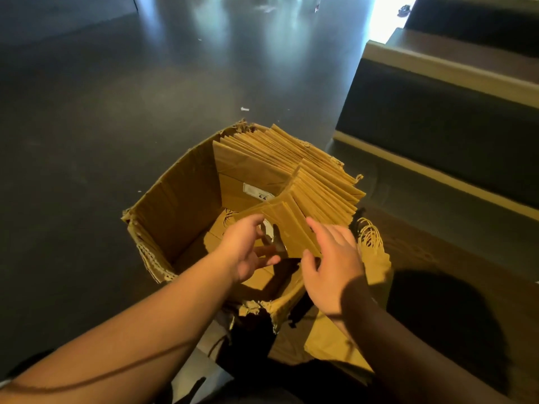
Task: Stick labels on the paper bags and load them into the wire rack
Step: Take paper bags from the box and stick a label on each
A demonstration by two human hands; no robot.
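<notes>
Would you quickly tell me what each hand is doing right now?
Left hand: fingers and thumb pinch the near edge of a paper bag in the cardboard box.
Right hand: open, fingers resting against the bags.

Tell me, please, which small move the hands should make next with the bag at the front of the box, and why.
Probably lift the front paper bag up out of the cardboard box. The left hand touches its near edge by a white label, the right hand rests on its right side, yet it sits against the stacked bags.
</notes>
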